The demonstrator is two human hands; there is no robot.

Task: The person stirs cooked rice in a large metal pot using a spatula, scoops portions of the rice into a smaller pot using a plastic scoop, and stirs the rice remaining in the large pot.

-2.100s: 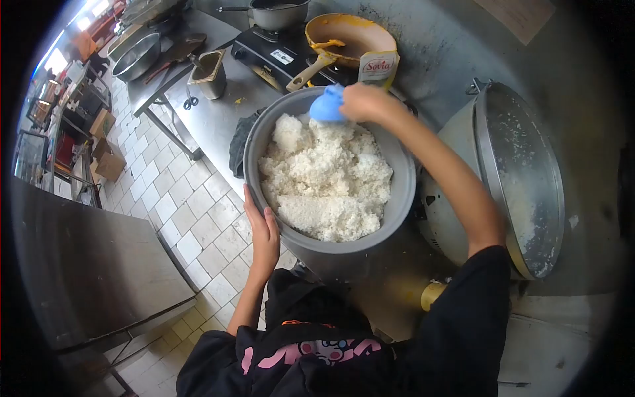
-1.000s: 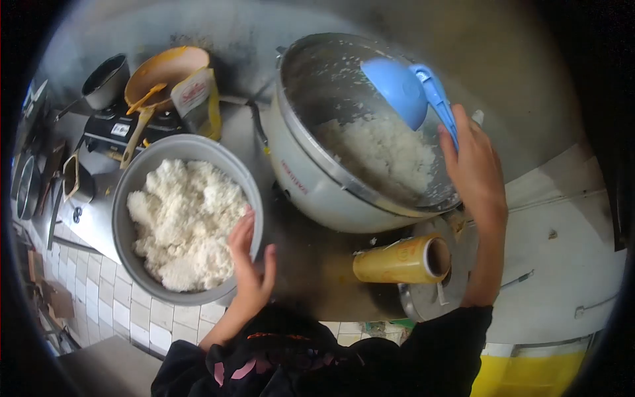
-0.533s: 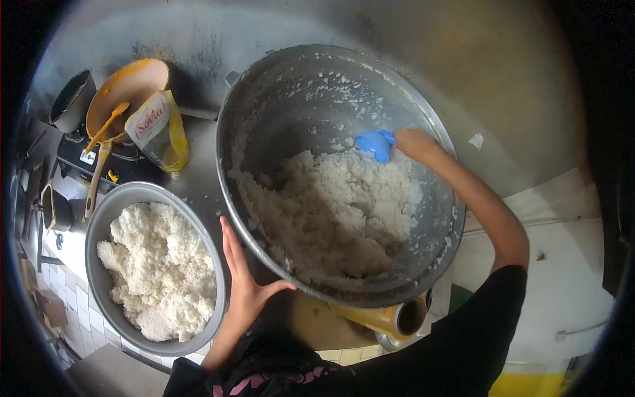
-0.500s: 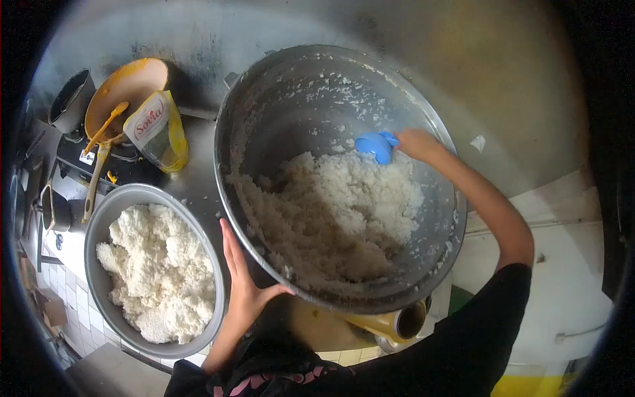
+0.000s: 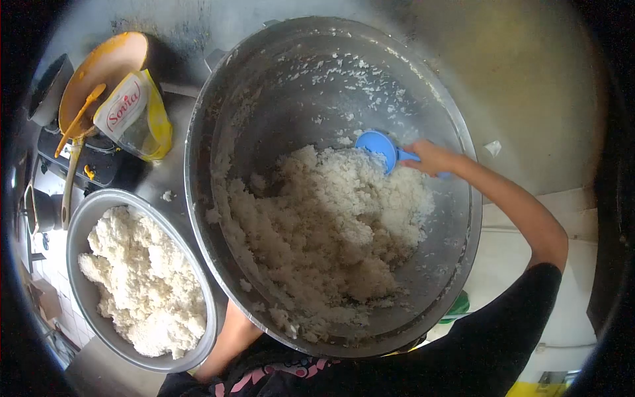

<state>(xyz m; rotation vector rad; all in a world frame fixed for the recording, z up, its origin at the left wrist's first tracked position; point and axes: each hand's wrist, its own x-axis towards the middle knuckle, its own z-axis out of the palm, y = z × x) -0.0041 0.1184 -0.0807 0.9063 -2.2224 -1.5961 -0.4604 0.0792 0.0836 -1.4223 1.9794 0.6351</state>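
Observation:
In the head view, my right hand [image 5: 428, 159] is closed round the handle of a blue plastic scoop [image 5: 376, 143]. The scoop's bowl meets the upper edge of a heap of cooked white rice [image 5: 331, 218] inside a large, deep metal pot [image 5: 466, 264]. Loose grains cling to the pot's inner wall. My left hand [image 5: 241, 322] is at the pot's lower left side, mostly hidden by the rim; its fingers do not show. Left of the pot stands an oval metal basin [image 5: 74, 228] with more cooked rice [image 5: 145, 284] piled in it.
Behind the basin, a pan [image 5: 109, 56] with an orange spatula [image 5: 81, 118] sits on a black stove [image 5: 109, 173]. A yellow-and-white "Sovia" pouch [image 5: 135, 116] leans against it. A dark pot [image 5: 49, 89] stands farther left. A metal wall [image 5: 516, 79] rises behind the big pot.
The pot appears larger and farther left. My left hand, spread at the rim before, has gone mostly behind it. My right hand has turned the scoop, whose bowl now touches the rice.

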